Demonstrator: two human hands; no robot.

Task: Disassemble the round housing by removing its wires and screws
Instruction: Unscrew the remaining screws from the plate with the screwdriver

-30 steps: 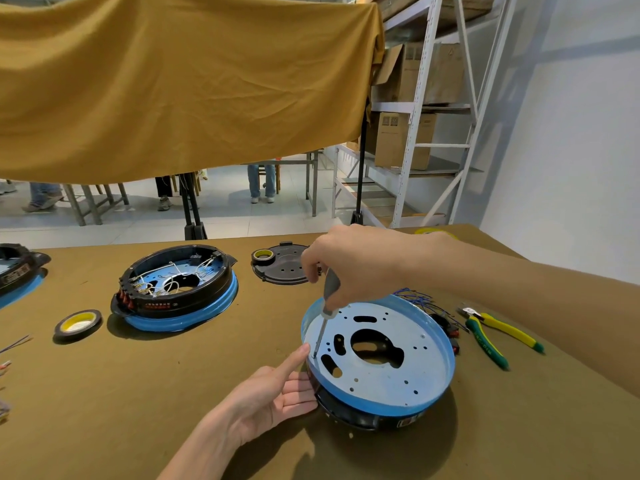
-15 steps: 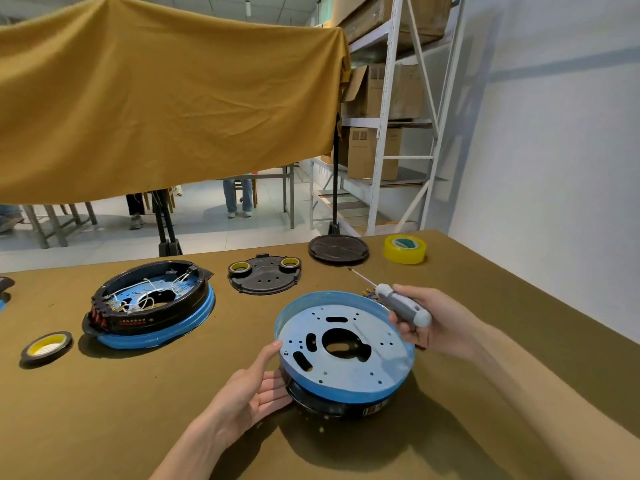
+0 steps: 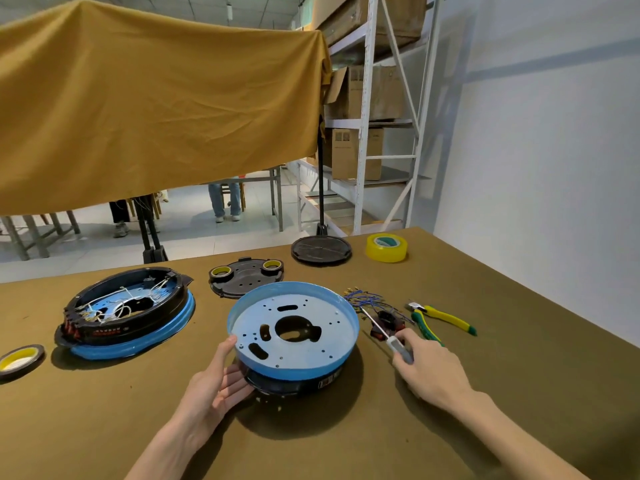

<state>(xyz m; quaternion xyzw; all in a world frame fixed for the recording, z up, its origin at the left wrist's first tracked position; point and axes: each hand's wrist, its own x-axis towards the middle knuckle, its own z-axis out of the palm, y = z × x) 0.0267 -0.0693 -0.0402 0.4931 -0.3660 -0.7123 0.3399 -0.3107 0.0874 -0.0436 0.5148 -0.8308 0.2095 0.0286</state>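
Observation:
The round housing (image 3: 294,341) sits in the middle of the table, its blue metal plate with cut-outs facing up over a black base. My left hand (image 3: 218,379) rests with straight fingers against the housing's left side, thumb on the blue rim. My right hand (image 3: 429,368) grips a grey-handled screwdriver (image 3: 393,341) low over the table to the right of the housing, its shaft pointing away toward a bundle of blue wires (image 3: 367,299).
A second housing (image 3: 128,317) full of white wires stands at the left. Yellow-green pliers (image 3: 440,318), a black and red part (image 3: 386,323), a black cover with tape rolls (image 3: 247,275), a black disc (image 3: 321,250), yellow tape (image 3: 386,247) and another tape roll (image 3: 19,360) lie around.
My right hand lifted the screwdriver off the blue plate and carried it right and down toward the table beside the housing. The left hand stayed at the housing's left side.

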